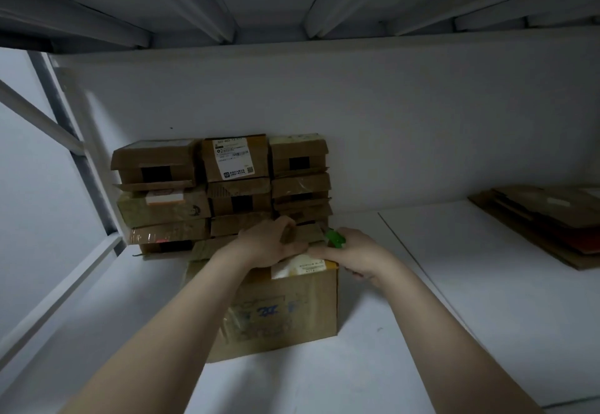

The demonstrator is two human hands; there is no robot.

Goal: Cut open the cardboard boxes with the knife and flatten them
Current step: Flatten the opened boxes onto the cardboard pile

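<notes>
**Both hands at the box top**

Head view: the cardboard box (279, 313) stands on the white surface (454, 300) at frame centre. The left hand (266, 244) curls its fingers round a top flap. At its 3 o'clock, the right hand (354, 254) has its fingers clamped on the green knife (334, 239) at the box's top edge. Behind, at 12 o'clock, are stacked boxes (220, 186). Flattened cardboard (545, 218) lies at 3 o'clock.
</notes>
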